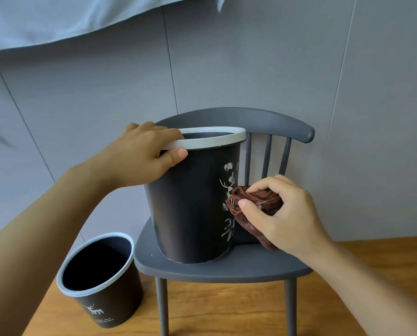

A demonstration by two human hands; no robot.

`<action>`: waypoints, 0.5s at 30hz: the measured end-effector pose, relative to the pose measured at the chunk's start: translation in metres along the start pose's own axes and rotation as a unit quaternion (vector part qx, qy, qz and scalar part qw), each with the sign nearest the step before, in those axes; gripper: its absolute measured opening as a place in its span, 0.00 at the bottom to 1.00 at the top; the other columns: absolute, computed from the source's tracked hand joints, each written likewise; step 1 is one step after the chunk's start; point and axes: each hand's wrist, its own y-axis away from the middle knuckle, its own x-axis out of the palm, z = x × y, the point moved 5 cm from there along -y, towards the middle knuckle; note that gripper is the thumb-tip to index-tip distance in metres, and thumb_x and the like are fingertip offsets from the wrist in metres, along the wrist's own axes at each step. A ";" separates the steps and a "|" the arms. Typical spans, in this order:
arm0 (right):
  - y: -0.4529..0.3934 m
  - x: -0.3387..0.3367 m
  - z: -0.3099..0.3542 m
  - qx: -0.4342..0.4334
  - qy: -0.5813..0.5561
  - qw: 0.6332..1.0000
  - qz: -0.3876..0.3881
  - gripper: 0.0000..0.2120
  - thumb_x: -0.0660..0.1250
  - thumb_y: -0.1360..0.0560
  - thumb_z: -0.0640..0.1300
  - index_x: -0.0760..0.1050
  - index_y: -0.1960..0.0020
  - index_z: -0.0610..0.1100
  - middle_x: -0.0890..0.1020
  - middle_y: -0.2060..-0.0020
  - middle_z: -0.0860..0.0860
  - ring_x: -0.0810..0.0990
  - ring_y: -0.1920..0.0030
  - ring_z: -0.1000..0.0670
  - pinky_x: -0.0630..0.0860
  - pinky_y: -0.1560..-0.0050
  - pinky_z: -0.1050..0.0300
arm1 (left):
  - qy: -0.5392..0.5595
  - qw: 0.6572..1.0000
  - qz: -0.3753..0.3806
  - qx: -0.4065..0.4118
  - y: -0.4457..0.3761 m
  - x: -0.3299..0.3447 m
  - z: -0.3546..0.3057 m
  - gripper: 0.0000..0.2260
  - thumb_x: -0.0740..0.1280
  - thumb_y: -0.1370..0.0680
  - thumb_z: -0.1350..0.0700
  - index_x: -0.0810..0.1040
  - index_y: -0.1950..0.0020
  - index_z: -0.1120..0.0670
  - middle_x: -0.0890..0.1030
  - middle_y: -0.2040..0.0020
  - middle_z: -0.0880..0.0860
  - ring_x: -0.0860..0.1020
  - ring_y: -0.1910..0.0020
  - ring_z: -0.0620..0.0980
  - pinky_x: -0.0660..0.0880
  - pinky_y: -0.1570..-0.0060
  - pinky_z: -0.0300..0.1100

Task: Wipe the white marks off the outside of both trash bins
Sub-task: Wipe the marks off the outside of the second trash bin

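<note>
A person's left hand [144,154] curls its fingers over the white rim of a dark bin [193,202] tilted on a grey chair [226,265]. The right hand [280,212] pinches a bunched brown cloth [253,204] against the bin's printed side. A second bin [100,280] stands upright on the wooden floor [226,309] just beside the chair.

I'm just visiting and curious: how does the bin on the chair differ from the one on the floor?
The bin on the chair stands on the grey chair and looks larger; the bin on the floor sits lower on wood. The left hand grips the chair bin's rim while the right hand presses a brown cloth to its side; the floor bin goes untouched. Both are dark, white-rimmed, upright and printed in white.
</note>
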 end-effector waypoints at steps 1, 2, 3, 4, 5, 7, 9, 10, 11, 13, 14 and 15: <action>0.000 0.000 0.001 0.000 0.000 1.000 0.001 0.08 0.79 0.26 0.47 0.84 0.49 0.51 0.83 0.55 0.58 0.82 0.51 0.55 0.82 0.54 0.63 | -0.005 1.000 0.009 -0.015 0.002 -0.003 -0.003 0.15 0.54 0.18 0.41 0.75 0.42 0.47 0.75 0.57 0.43 0.72 0.52 0.51 0.68 0.42 0.54; 0.001 -0.001 0.002 0.001 0.000 1.000 0.005 0.08 0.79 0.27 0.47 0.84 0.49 0.51 0.83 0.55 0.58 0.82 0.51 0.56 0.82 0.54 0.62 | -0.019 0.999 0.012 -0.024 0.003 -0.008 -0.006 0.15 0.55 0.17 0.42 0.75 0.37 0.46 0.77 0.51 0.45 0.72 0.48 0.52 0.68 0.40 0.55; 0.001 -0.002 0.003 0.001 -0.001 1.000 0.010 0.08 0.79 0.27 0.48 0.84 0.48 0.51 0.83 0.54 0.58 0.82 0.51 0.56 0.82 0.55 0.63 | -0.039 0.999 -0.006 -0.024 0.005 -0.016 -0.012 0.16 0.57 0.17 0.44 0.74 0.32 0.46 0.77 0.44 0.47 0.72 0.44 0.54 0.67 0.38 0.56; 0.001 -0.002 0.004 0.000 -0.002 1.000 0.020 0.09 0.78 0.27 0.49 0.83 0.48 0.51 0.82 0.54 0.59 0.82 0.51 0.57 0.81 0.55 0.63 | -0.058 0.997 -0.044 -0.017 0.008 -0.025 -0.020 0.17 0.58 0.17 0.45 0.73 0.30 0.47 0.76 0.40 0.49 0.72 0.41 0.55 0.68 0.39 0.55; 0.002 -0.002 0.005 -0.001 -0.002 0.999 0.032 0.10 0.78 0.27 0.51 0.83 0.48 0.53 0.82 0.54 0.60 0.81 0.50 0.57 0.81 0.54 0.64 | -0.054 0.993 -0.104 -0.005 0.015 -0.035 -0.033 0.16 0.59 0.17 0.45 0.74 0.31 0.48 0.76 0.41 0.50 0.72 0.42 0.56 0.69 0.41 0.54; 0.003 -0.003 0.005 0.007 0.004 0.998 0.061 0.13 0.77 0.28 0.56 0.80 0.46 0.57 0.81 0.52 0.62 0.80 0.48 0.59 0.81 0.52 0.64 | 0.040 0.977 -0.211 -0.008 0.037 -0.044 -0.065 0.11 0.61 0.19 0.45 0.77 0.41 0.46 0.79 0.52 0.45 0.77 0.52 0.50 0.73 0.53 0.49; 0.006 -0.003 0.005 0.019 0.000 0.994 0.104 0.19 0.76 0.30 0.60 0.76 0.43 0.60 0.79 0.50 0.63 0.79 0.46 0.60 0.80 0.49 0.66 | 0.143 0.974 -0.166 -0.052 0.054 -0.025 -0.089 0.09 0.59 0.19 0.40 0.75 0.47 0.42 0.79 0.61 0.42 0.79 0.63 0.43 0.73 0.65 0.42; 0.008 -0.003 0.006 0.018 -0.006 0.992 0.127 0.22 0.76 0.31 0.62 0.75 0.41 0.60 0.78 0.49 0.64 0.79 0.45 0.60 0.80 0.48 0.67 | 0.182 0.976 -0.096 -0.076 0.061 -0.007 -0.099 0.10 0.58 0.19 0.37 0.74 0.45 0.40 0.80 0.60 0.40 0.80 0.63 0.41 0.72 0.68 0.38; 0.010 -0.002 0.008 0.010 -0.010 0.990 0.143 0.25 0.77 0.32 0.63 0.73 0.39 0.61 0.78 0.48 0.64 0.79 0.44 0.60 0.79 0.47 0.66 | 0.232 0.968 -0.027 -0.093 0.066 0.013 -0.107 0.11 0.57 0.20 0.35 0.72 0.42 0.37 0.80 0.56 0.37 0.81 0.61 0.39 0.73 0.69 0.35; 0.013 -0.001 0.013 -0.013 -0.013 0.985 0.170 0.29 0.78 0.33 0.62 0.71 0.36 0.59 0.76 0.47 0.63 0.78 0.43 0.58 0.79 0.46 0.65 | 0.376 0.918 0.060 -0.109 0.069 0.047 -0.119 0.13 0.61 0.22 0.36 0.71 0.38 0.36 0.81 0.49 0.38 0.83 0.55 0.40 0.79 0.61 0.37; 0.015 0.000 0.015 -0.022 -0.013 0.982 0.186 0.30 0.79 0.33 0.61 0.70 0.35 0.59 0.76 0.47 0.62 0.78 0.43 0.57 0.79 0.47 0.65 | 0.449 0.883 0.079 -0.113 0.068 0.059 -0.122 0.13 0.65 0.22 0.40 0.72 0.38 0.38 0.81 0.47 0.41 0.83 0.53 0.43 0.80 0.57 0.39; 0.016 0.001 0.016 -0.029 -0.012 0.979 0.200 0.32 0.79 0.33 0.60 0.69 0.34 0.59 0.75 0.46 0.62 0.78 0.42 0.56 0.79 0.47 0.65 | 0.509 0.848 0.095 -0.117 0.067 0.067 -0.125 0.13 0.68 0.22 0.44 0.73 0.39 0.42 0.82 0.46 0.45 0.84 0.52 0.47 0.81 0.56 0.44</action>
